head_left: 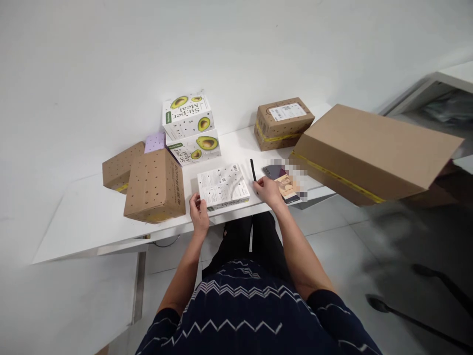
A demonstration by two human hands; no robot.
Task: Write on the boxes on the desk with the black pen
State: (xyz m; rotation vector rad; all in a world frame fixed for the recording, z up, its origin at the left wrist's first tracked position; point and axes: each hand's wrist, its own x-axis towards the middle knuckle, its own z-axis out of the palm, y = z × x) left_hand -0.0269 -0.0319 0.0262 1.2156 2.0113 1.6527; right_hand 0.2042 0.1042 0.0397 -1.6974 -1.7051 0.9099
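Observation:
A flat white printed box [223, 185] lies near the table's front edge, with dark small print on top and green on its front side. My left hand [199, 213] is at its left front corner, thumb and curled fingers around that corner. Just right of the box, my right hand [269, 191] is closed on a slim black stick-like object [253, 168], perhaps a pen or cutter, which points away from me. Beside that hand lies a dark phone [274, 171], partly covered by a card with a picture [285, 186] and a blurred patch.
Two white avocado-print boxes [188, 116] are stacked at the wall. Brown cartons [153, 187] and a lilac box [154, 142] stand left. A taped carton [284, 123] sits back right; a large carton [369, 148] juts past the front edge of the white table [84, 212].

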